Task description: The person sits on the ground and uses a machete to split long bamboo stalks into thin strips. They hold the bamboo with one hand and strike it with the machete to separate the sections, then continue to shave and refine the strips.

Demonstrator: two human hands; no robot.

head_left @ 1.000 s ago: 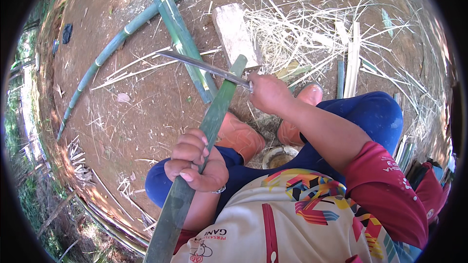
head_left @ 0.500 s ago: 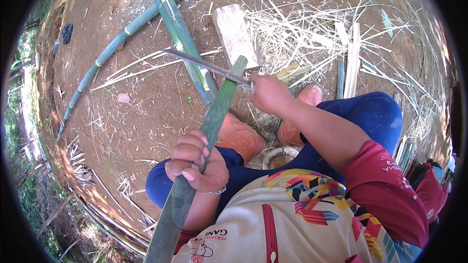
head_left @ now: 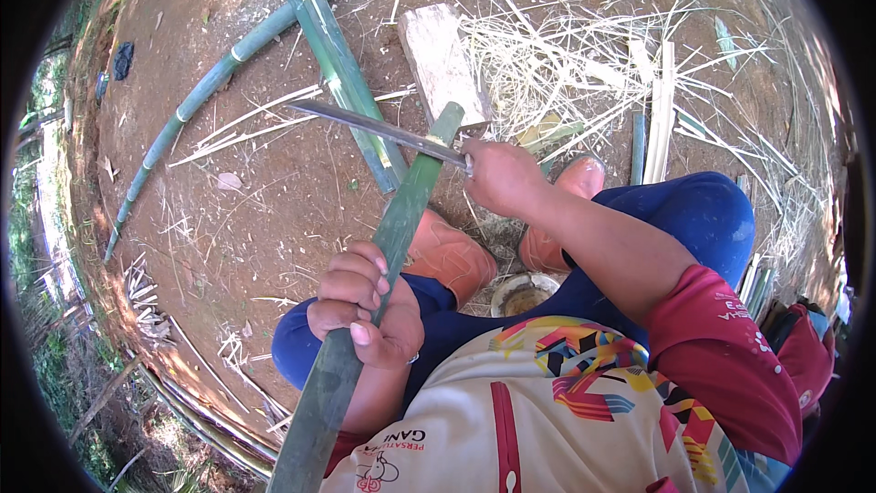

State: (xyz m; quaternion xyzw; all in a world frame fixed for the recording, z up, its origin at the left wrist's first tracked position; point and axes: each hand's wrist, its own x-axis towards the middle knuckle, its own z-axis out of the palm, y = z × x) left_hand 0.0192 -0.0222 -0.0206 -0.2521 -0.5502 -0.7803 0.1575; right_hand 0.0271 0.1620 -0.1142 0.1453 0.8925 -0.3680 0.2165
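The fingers of the left hand (head_left: 356, 294) are wrapped around a green bamboo slat (head_left: 411, 194), thumb opposing. The fingers of the right hand (head_left: 500, 175) are clenched on the handle of a knife (head_left: 365, 128), the handle being mostly hidden by the fist. Reference landmark: wooden block (head_left: 444, 59).

The slat runs diagonally on the near side of the block, its narrow far end overlapping the block's near end in view; contact between the two cannot be determined. The blade lies across the slat just short of that end, its tip directed to the left of the block.

Immediately left of the block lies a split bamboo section (head_left: 342, 82); beyond it, a long bamboo pole (head_left: 219, 75) curves across the ground. Right of the block is a heap of pale shavings (head_left: 557, 64), with a pale strip (head_left: 660, 119) at its farther side. Orange boots (head_left: 452, 260) are positioned on the near side of the block.
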